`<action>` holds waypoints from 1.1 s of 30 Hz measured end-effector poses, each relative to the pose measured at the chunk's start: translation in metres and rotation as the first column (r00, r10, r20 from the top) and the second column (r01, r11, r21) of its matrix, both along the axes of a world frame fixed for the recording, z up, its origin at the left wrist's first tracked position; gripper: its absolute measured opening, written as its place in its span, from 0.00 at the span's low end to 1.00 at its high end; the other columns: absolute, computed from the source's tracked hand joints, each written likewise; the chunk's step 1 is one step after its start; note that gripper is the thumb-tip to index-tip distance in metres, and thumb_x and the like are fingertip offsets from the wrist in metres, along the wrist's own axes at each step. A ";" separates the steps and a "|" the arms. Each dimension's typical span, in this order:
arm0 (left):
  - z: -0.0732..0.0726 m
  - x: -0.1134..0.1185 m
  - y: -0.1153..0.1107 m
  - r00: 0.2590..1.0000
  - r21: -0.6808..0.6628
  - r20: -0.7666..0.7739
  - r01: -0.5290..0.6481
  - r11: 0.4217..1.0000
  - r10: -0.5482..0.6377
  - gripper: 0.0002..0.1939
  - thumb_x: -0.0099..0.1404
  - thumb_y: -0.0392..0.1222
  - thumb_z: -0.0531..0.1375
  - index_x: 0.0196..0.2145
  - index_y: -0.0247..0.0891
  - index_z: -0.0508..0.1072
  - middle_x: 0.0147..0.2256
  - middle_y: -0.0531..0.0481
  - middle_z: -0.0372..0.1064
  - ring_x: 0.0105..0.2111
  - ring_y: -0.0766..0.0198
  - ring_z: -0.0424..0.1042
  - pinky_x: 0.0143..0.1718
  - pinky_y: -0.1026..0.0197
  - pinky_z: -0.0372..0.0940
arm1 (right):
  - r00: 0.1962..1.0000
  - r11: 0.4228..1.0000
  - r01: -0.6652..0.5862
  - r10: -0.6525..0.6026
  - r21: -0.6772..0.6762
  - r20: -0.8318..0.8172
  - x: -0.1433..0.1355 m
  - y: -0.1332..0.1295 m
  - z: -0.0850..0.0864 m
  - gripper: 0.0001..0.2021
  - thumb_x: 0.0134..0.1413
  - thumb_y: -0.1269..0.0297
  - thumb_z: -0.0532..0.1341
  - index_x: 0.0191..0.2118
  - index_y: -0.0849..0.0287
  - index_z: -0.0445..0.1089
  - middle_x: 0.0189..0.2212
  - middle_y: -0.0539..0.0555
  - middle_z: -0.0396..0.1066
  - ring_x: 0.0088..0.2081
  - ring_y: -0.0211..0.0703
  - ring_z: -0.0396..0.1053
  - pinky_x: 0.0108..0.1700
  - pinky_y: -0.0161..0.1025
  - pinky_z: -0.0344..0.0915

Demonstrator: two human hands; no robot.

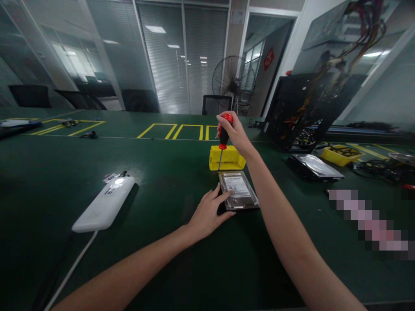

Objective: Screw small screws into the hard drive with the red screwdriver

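Observation:
A silver hard drive (238, 190) with a white label lies flat on the green table in front of me. My left hand (212, 209) grips its left near corner, the index finger across the label and the thumb along the near edge. Above the drive's far left corner, my right hand (234, 131) is wrapped around the red and black handle of a screwdriver (223, 138). The shaft points down, with its tip at that corner; any screw there is too small to make out. Just behind the drive stands a yellow bin (227, 158).
A white power bank (105, 203) with a cable lies at left. On the right are another hard drive (314, 167), an open computer case (295, 112), a yellow tray (342, 155) with parts, and tangled cables (376, 168). Yellow tape (188, 126) marks the table (168, 172).

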State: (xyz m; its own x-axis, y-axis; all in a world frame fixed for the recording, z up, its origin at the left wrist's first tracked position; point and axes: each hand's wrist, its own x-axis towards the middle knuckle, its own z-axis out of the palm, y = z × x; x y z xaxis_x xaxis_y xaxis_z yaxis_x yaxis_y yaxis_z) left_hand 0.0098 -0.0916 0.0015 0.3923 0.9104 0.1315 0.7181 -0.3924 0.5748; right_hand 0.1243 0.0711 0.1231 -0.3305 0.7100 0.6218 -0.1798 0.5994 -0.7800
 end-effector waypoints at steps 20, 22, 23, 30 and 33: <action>-0.001 0.001 -0.001 1.000 -0.001 -0.005 -0.001 1.000 0.001 0.32 0.64 0.54 0.57 0.62 0.54 0.51 0.66 0.49 0.37 0.63 0.45 0.44 0.60 0.39 0.48 | 0.998 0.995 0.052 -0.050 -0.089 0.031 0.002 0.000 0.001 0.20 0.48 0.45 0.60 0.38 0.55 0.56 0.30 0.48 0.62 0.27 0.32 0.65 0.34 0.36 0.69; 0.001 0.001 -0.001 1.000 -0.019 -0.008 -0.009 1.000 0.009 0.32 0.63 0.54 0.57 0.62 0.54 0.51 0.66 0.49 0.37 0.63 0.44 0.45 0.59 0.39 0.49 | 0.999 0.995 0.040 -0.038 -0.090 0.024 0.002 -0.001 0.001 0.20 0.48 0.46 0.60 0.37 0.55 0.55 0.30 0.48 0.62 0.27 0.32 0.65 0.36 0.37 0.69; 0.001 0.001 -0.001 1.000 -0.026 -0.009 -0.014 1.000 0.014 0.32 0.63 0.54 0.57 0.62 0.54 0.51 0.66 0.49 0.37 0.63 0.44 0.45 0.59 0.39 0.49 | 0.999 0.996 0.036 -0.035 -0.087 0.017 0.002 -0.001 0.001 0.20 0.48 0.46 0.60 0.37 0.55 0.55 0.30 0.48 0.63 0.27 0.32 0.65 0.36 0.37 0.70; 0.001 0.000 -0.001 1.000 -0.042 -0.004 -0.023 0.999 0.023 0.33 0.63 0.55 0.57 0.62 0.55 0.50 0.66 0.51 0.35 0.64 0.44 0.43 0.59 0.39 0.49 | 0.997 0.995 0.074 -0.075 -0.073 -0.017 0.001 0.003 -0.004 0.22 0.47 0.47 0.61 0.37 0.54 0.51 0.27 0.47 0.64 0.26 0.34 0.67 0.34 0.38 0.69; 0.002 0.000 -0.002 1.000 -0.054 -0.003 -0.021 0.998 0.020 0.33 0.63 0.55 0.56 0.63 0.55 0.50 0.66 0.50 0.35 0.64 0.43 0.43 0.58 0.37 0.50 | 0.996 0.994 0.081 -0.083 -0.069 -0.029 0.001 0.004 -0.006 0.22 0.47 0.47 0.62 0.38 0.53 0.50 0.27 0.47 0.64 0.26 0.36 0.67 0.33 0.39 0.68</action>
State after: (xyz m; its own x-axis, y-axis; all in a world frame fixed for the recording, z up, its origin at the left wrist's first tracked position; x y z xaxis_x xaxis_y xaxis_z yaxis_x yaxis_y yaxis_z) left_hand 0.0096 -0.0935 0.0031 0.3736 0.9240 0.0812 0.7268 -0.3460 0.5933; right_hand 0.1257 0.0754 0.1170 -0.2506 0.7746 0.5807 -0.1577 0.5592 -0.8139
